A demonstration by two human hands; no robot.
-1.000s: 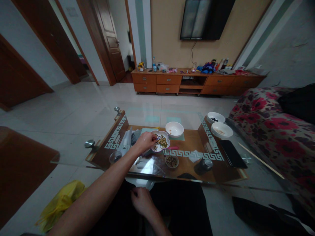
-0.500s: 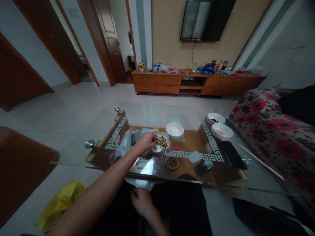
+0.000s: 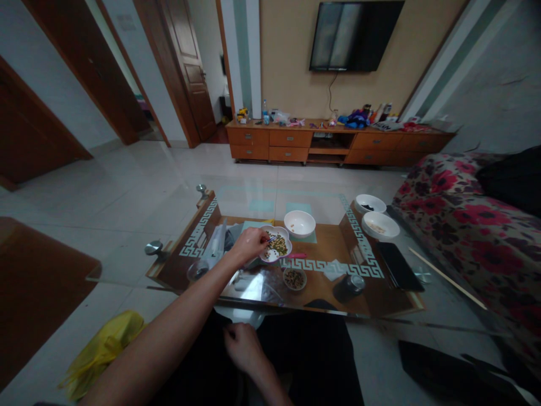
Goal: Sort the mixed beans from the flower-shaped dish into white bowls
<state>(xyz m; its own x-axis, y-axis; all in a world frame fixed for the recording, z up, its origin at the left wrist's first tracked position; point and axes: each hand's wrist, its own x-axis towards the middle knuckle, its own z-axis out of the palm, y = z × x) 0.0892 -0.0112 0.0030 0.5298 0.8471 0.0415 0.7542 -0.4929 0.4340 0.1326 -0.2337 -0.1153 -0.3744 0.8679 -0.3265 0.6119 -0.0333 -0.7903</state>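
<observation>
My left hand [image 3: 252,246] reaches over the table with its fingers pinched on a thin bluish tool [image 3: 270,239], too small to make out exactly. Its tip is over a white scalloped dish [image 3: 274,260] that holds green and tan beans or seeds [image 3: 278,245]. Just behind stands a white bowl [image 3: 300,224] with a few pale bits in it. Nearer to me is a small bowl of dark mixed seeds [image 3: 295,278]. My right hand [image 3: 245,345] rests on my lap, loosely curled into a fist, with nothing seen in it.
On the glass table are a dark can [image 3: 349,287], a black tablet-like slab [image 3: 399,266], a wooden stick [image 3: 448,279] and two more white bowls [image 3: 381,225] at the right. Clear plastic bags [image 3: 217,239] lie left. A yellow bag [image 3: 105,352] sits on the floor.
Almost nothing differs. My left hand stays at the scalloped dish with the thin tool shifted very slightly, and my right hand keeps still on my lap.
</observation>
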